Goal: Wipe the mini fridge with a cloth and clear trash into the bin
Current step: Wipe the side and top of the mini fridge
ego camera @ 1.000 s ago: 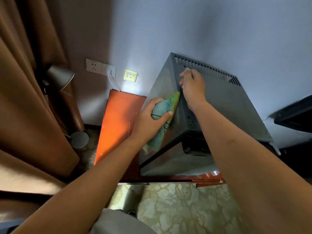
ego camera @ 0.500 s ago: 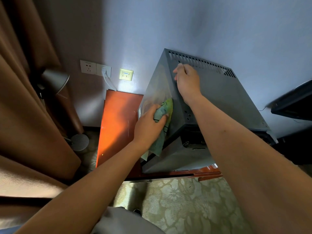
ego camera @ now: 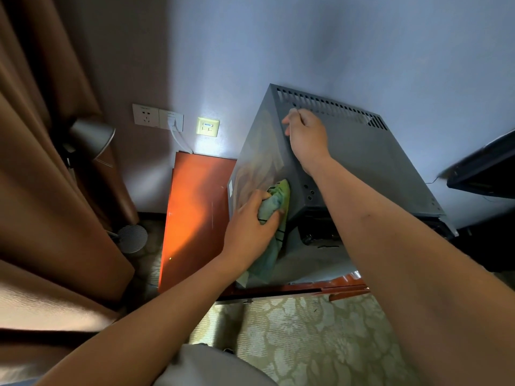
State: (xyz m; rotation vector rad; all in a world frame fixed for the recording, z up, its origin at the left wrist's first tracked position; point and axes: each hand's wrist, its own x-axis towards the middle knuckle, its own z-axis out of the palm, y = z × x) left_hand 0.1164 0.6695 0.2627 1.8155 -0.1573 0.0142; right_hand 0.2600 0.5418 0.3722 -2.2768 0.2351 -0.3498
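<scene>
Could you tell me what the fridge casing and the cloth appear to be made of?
Fridge: probably painted sheet metal, matte grey, given its punched vent slots, folded edges and screw holes. Cloth: soft green fabric, possibly microfibre, since it bunches and drapes in the left hand.

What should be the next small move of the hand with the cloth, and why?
Probably slide the cloth further down the side panel of the mini fridge. The left hand presses it there near the front edge, with panel left below, while the right hand steadies the top.

Hotel-type room: patterned carpet (ego camera: 320, 344), brown curtain (ego camera: 41, 190), wall sockets (ego camera: 157, 117), mini fridge (ego camera: 362, 162).
</scene>
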